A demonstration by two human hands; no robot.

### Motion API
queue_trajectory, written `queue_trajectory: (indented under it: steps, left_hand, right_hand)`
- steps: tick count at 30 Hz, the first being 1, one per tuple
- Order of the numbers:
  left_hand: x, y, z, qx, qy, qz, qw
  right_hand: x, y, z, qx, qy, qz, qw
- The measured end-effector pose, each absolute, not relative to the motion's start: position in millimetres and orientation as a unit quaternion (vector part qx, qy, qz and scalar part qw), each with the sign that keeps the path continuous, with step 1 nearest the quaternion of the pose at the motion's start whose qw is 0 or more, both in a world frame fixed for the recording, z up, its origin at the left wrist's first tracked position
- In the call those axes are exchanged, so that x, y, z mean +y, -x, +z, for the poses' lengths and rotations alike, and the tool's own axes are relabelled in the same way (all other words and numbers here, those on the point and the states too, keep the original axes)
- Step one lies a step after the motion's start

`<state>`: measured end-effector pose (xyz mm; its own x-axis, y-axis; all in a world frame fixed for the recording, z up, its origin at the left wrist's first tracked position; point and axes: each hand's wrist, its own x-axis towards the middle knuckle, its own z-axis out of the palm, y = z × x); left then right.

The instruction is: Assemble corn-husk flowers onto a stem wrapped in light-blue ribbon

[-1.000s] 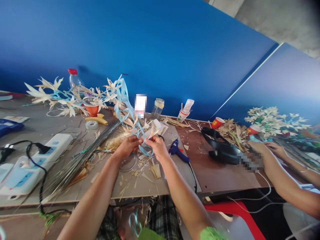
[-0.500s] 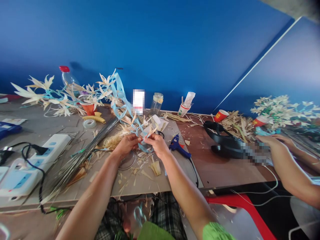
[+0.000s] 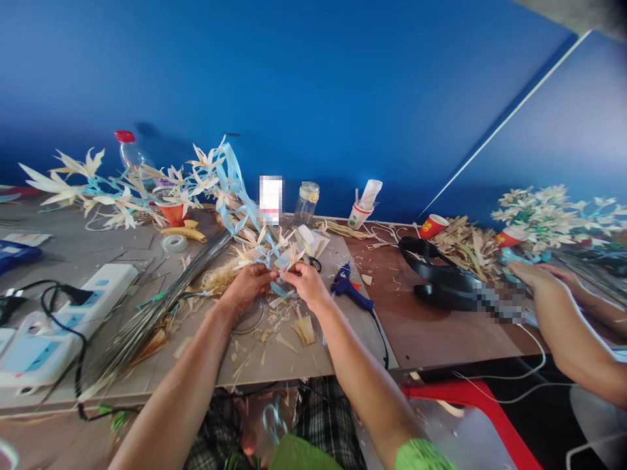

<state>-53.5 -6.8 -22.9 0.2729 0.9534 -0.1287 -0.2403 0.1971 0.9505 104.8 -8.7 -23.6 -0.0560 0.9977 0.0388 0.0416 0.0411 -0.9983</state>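
Observation:
Both hands are close together over the littered table front. My left hand (image 3: 249,283) is closed in a pinch on a stem wrapped in light blue tape, below a pale dried-husk flower (image 3: 252,248). Thumb and fingers of my right hand (image 3: 308,282) are pinched at the base of a smaller pale husk flower (image 3: 294,256), beside the left fingertips. A loose length of light blue tape (image 3: 280,288) hangs between the hands. The fingers partly cover the stems. Behind them, more blue tape (image 3: 230,173) loops upward near a large husk-flower branch (image 3: 122,189).
A blue hot glue gun (image 3: 350,287) lies right of my hands, its cord running down. Wire stems (image 3: 166,300) and a power strip (image 3: 73,326) lie left. Behind stand a glass jar (image 3: 306,202) and paper cup (image 3: 360,215). A co-worker's hands (image 3: 533,274) work at right.
My hands stay nearly in place, with slight finger movement at the stems and tape. The view has shifted very slightly.

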Motion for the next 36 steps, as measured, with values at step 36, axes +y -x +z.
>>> queue_trajectory:
  steps: [36]
  left_hand:
    - [-4,59,-21,0.396,-0.457,0.51,0.612]
  right_hand:
    - [-23,-212,9,-0.607,0.687,0.146,0.372]
